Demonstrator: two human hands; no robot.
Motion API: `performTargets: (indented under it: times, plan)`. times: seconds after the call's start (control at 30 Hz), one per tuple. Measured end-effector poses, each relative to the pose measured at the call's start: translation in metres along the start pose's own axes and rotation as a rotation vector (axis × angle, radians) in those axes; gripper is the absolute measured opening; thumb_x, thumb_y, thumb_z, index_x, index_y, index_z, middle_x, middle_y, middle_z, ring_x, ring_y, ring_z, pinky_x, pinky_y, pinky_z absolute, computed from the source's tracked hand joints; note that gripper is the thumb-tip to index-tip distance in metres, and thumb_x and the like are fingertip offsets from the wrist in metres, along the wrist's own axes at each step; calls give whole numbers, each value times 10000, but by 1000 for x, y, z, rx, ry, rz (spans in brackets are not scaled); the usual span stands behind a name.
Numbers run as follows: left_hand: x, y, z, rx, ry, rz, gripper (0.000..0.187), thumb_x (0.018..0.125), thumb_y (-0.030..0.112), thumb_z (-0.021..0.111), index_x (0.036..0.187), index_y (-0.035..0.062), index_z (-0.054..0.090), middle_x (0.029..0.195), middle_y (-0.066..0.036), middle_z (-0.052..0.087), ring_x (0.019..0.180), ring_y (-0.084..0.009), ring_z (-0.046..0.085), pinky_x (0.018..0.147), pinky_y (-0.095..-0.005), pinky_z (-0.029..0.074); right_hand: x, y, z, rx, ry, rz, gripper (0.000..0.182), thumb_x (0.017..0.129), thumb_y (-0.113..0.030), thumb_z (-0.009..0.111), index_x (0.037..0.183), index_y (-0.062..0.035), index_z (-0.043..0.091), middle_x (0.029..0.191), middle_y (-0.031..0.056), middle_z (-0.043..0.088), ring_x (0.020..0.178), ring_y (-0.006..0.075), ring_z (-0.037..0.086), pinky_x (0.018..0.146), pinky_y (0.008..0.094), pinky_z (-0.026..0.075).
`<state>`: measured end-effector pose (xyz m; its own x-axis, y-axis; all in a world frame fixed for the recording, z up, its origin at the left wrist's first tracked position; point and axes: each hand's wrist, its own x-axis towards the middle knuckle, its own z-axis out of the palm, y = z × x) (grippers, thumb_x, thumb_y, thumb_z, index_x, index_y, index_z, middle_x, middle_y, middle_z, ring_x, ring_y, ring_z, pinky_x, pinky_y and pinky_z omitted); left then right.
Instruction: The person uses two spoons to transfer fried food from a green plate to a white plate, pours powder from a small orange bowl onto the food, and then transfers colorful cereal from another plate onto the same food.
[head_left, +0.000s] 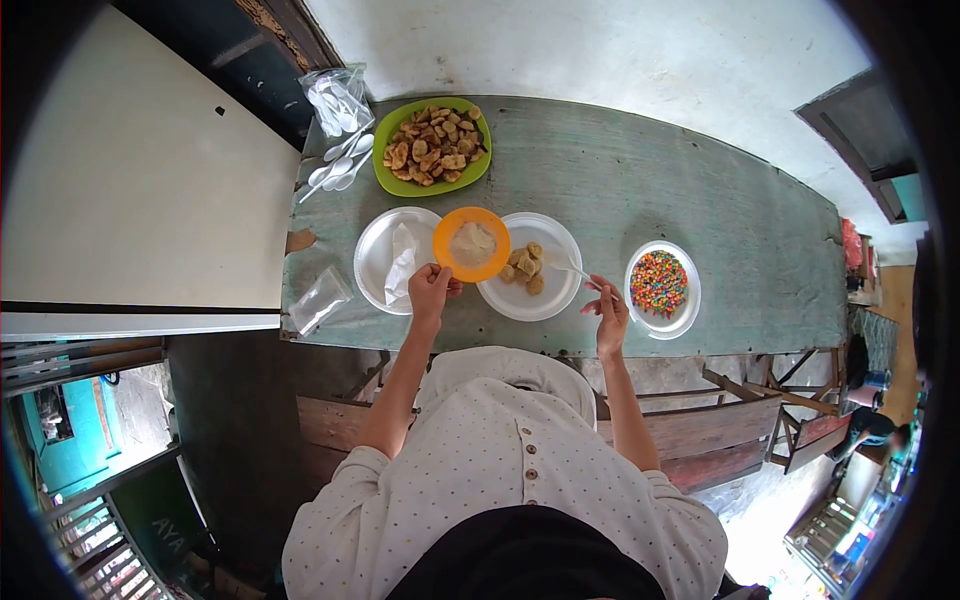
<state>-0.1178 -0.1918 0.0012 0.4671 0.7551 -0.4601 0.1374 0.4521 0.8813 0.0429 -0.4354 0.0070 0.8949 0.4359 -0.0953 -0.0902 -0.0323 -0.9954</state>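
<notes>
My left hand [430, 290] grips the near edge of an orange bowl [443, 238] with pale powder in it. The bowl is over the gap between two white plates. On the left plate [372, 250] lies a crumpled white tissue [401, 264]. The right plate [540, 305] carries several brown food pieces [525, 268]. My right hand [607, 305] holds a white plastic fork [575, 268] by its handle, its head over that plate's right side. Farther right, a white bowl [692, 290] contains many small multicoloured pieces.
A green bowl [381, 170] full of browned pieces stands at the back left. Beside it are loose plastic spoons [340, 165] and a bag of utensils [338, 100]. A clear plastic packet [322, 300] lies at the table's [770, 250] left end. A person [872, 428] is far right.
</notes>
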Motion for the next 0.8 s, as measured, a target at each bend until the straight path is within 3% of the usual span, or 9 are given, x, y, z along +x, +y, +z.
performTargets:
  times: [0.2, 0.33, 0.4, 0.8]
  plan:
    - [0, 0, 0, 35, -27, -5, 136, 850, 139, 568, 796, 14, 559, 682, -81, 622, 566, -139, 620, 560, -243, 536, -1, 0, 0, 11, -27, -8, 372, 958, -277, 443, 1117, 30, 580, 960, 128, 648, 595, 89, 568, 604, 207, 424]
    - [1, 2, 0, 24, -2, 9, 130, 846, 93, 569, 759, 1, 545, 656, -89, 617, 533, -140, 614, 521, -249, 537, 0, -1, 2, 24, -19, -40, 363, 957, -261, 449, 1111, 41, 578, 980, 144, 639, 633, 94, 570, 613, 218, 452]
    - [2, 1, -2, 27, -26, -7, 131, 850, 129, 562, 798, 8, 563, 685, -87, 624, 568, -144, 623, 569, -242, 542, -1, -7, 5, 7, -50, -30, 364, 958, -261, 448, 1109, 42, 579, 979, 144, 638, 642, 94, 567, 610, 219, 453]
    - [3, 1, -2, -16, 7, -6, 129, 848, 88, 566, 758, -3, 548, 655, -86, 618, 534, -138, 614, 526, -246, 536, 1, -6, 13, -26, -113, -69, 346, 964, -230, 429, 1125, 41, 572, 983, 129, 643, 605, 88, 541, 607, 216, 446]
